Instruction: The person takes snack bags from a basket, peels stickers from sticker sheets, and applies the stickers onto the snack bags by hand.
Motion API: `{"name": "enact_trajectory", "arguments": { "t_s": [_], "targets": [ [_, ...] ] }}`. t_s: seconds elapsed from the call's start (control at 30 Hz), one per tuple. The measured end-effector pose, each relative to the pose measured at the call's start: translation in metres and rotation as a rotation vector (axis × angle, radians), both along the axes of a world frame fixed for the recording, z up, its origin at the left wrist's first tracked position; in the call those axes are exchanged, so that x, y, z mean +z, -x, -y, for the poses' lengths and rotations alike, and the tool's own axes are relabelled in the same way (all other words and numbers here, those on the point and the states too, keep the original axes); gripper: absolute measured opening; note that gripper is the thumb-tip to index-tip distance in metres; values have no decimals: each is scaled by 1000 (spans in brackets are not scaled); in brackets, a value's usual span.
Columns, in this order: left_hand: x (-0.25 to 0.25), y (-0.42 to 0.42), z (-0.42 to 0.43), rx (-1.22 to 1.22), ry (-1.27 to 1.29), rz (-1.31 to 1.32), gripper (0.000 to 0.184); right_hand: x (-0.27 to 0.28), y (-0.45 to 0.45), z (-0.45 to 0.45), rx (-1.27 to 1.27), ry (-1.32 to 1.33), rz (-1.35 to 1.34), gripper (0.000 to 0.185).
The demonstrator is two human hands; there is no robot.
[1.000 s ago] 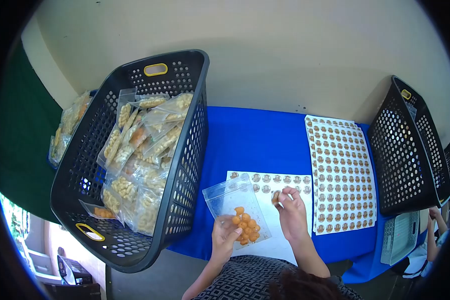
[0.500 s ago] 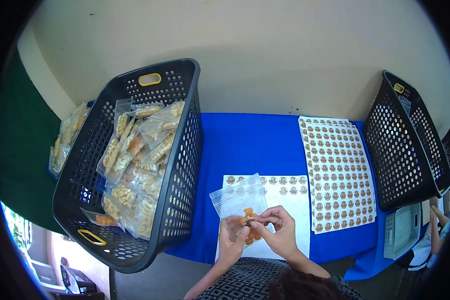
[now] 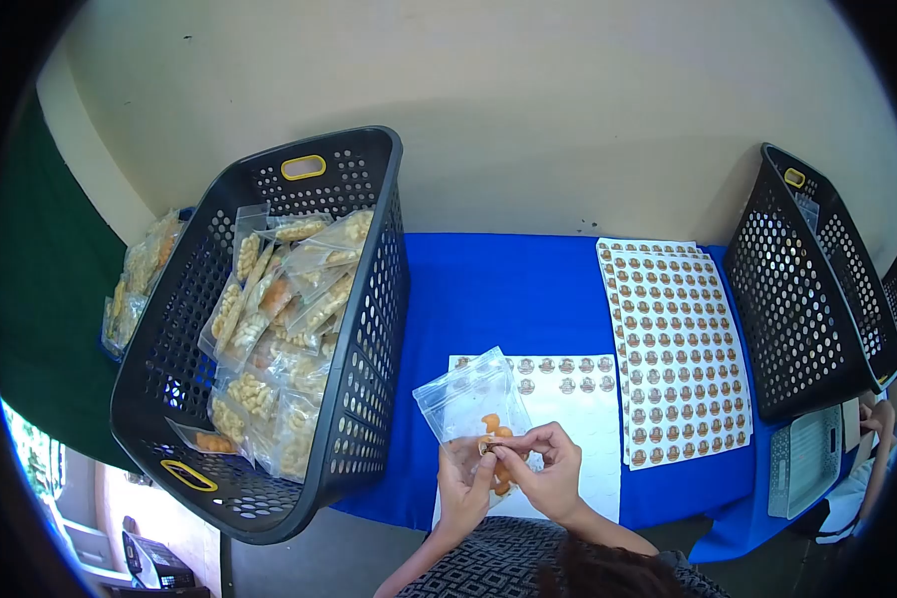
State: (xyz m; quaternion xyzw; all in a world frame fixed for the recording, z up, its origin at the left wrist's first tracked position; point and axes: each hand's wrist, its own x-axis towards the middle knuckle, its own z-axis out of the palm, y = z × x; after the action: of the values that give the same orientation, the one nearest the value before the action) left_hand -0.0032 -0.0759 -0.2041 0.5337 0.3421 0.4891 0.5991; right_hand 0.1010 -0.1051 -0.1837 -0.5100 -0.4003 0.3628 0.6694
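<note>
Clear zip bag (image 3: 471, 396) of orange snack balls (image 3: 494, 427) is over the left part of the partly peeled sticker sheet (image 3: 580, 431), long axis slanting from zip end by the sheet's far-left corner toward its near side, left hand (image 3: 464, 495) grip pinching it. Right hand (image 3: 550, 472) grip pinches a round sticker (image 3: 485, 448) directly over the bag front, left thumb close by, contact unclear. Versus one second ago, right hand and sticker have come left across the sheet.
</note>
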Motion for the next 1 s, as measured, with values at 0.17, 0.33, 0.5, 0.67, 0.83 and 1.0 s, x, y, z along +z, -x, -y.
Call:
{"name": "enact_trajectory", "arguments": {
  "t_s": [0.17,0.33,0.5,0.67,0.83,1.0],
  "targets": [
    [5,7,4,-9,43,4,24,1,-1,-2,-160,-156,393,31],
    [5,16,6,-79,20,6,29,11,-14,-2,-56,34,328,55],
    [15,13,10,-194,42,-92,33,7,-26,5,325,214,110,31],
    [15,9,10,-190,95,-4,36,17,-19,5,250,272,162,27],
    [16,13,1,-194,104,-166,24,8,-14,5,206,224,165,27],
    [16,17,-8,-161,66,-237,16,9,-22,8,216,195,601,31]
  ]
}}
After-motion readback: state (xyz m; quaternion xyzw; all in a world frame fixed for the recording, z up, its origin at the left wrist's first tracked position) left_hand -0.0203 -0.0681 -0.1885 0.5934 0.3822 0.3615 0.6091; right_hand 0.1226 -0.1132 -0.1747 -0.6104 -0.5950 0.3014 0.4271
